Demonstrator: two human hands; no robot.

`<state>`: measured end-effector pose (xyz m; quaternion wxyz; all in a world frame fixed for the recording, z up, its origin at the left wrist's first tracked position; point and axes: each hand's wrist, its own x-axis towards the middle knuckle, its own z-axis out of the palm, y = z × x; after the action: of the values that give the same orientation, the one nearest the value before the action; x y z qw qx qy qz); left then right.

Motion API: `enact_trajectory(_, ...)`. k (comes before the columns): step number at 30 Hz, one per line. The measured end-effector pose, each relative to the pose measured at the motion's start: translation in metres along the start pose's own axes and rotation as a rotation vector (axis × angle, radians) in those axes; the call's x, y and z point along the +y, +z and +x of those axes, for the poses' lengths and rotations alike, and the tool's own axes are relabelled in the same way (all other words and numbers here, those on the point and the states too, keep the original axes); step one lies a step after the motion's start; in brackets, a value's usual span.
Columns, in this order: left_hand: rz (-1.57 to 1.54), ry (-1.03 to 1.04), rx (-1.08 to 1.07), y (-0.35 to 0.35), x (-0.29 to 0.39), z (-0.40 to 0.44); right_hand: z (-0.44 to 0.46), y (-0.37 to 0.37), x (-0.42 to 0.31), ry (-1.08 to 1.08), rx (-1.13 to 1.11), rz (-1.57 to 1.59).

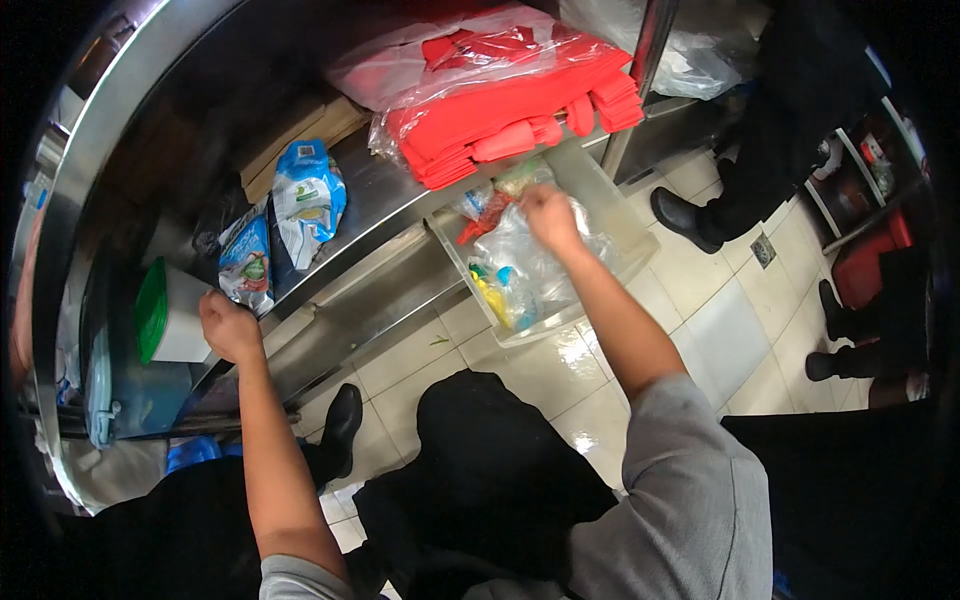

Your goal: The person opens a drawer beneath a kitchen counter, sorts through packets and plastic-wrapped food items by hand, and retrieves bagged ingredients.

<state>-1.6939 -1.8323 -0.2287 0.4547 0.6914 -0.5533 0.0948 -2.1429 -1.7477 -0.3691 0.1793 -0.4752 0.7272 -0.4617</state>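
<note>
My right hand [550, 218] reaches into a translucent plastic drawer [636, 255], its fingers curled down over crumpled clear plastic bags [515, 250]. What those fingertips grip is hidden. Beside them in the drawer lie a red plastic piece [487, 215] and a yellow-and-blue packet [500, 295]. My left hand [230, 325] is closed at the metal shelf's front edge, between a white tub with a green lid [185, 318] and a blue printed pouch [246, 262]. I cannot make out what it holds.
A second blue-and-white pouch [308, 200] and a stack of red folded bags [500, 115] in clear wrap rest on the metal shelf [375, 215]. A blue-tinted bin [150, 395] stands at left. Other people's dark shoes [685, 220] are on the tiled floor [540, 380].
</note>
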Motion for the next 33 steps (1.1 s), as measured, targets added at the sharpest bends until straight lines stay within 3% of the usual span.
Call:
enact_trajectory(1, 0.008, -0.001, 0.004, 0.000, -0.001, -0.001, 0.042, 0.029, 0.048, 0.123, 0.106, 0.252)
enact_trajectory(2, -0.021, 0.007, 0.006, 0.000, -0.001, -0.001, 0.064, 0.035, 0.058, 0.119, 0.098, 0.257)
enact_trajectory(4, -0.042, 0.010, 0.017, 0.002, -0.005, 0.001, 0.087, 0.046, 0.057, 0.858, 0.047, 1.272)
enact_trajectory(5, -0.067, 0.072, 0.042, 0.004, -0.008, 0.002, 0.092, 0.055, 0.051, 0.860, 0.034, 1.270)
enact_trajectory(7, -0.101, 0.109, 0.026, 0.002, -0.005, 0.000, 0.093, 0.073, 0.040, 0.796, -0.098, 0.749)
enact_trajectory(11, -0.101, 0.077, 0.003, 0.000, -0.002, 0.000, 0.088, 0.093, 0.033, 0.733, 0.053, 0.819)
enact_trajectory(16, -0.083, 0.051, -0.006, -0.001, -0.006, 0.001, 0.081, 0.043, 0.003, 0.608, -0.066, 0.414)
enact_trajectory(18, -0.064, 0.030, 0.052, -0.001, 0.002, -0.002, 0.058, 0.001, -0.015, 0.614, -0.151, 0.537)
enact_trajectory(20, -0.105, 0.055, 0.104, 0.003, 0.000, -0.001, 0.041, -0.029, -0.010, 0.629, -0.326, 0.907)
enact_trajectory(21, -0.069, 0.017, 0.071, 0.003, -0.002, -0.001, 0.032, -0.040, -0.008, 0.632, -0.520, 1.290)
enact_trajectory(28, -0.049, -0.016, 0.025, 0.002, -0.006, 0.001, -0.041, -0.074, -0.049, 0.436, -0.648, 1.677)
enact_trajectory(33, -0.048, -0.043, -0.017, 0.001, -0.005, 0.000, -0.056, -0.076, -0.040, 0.401, -0.706, 1.750)
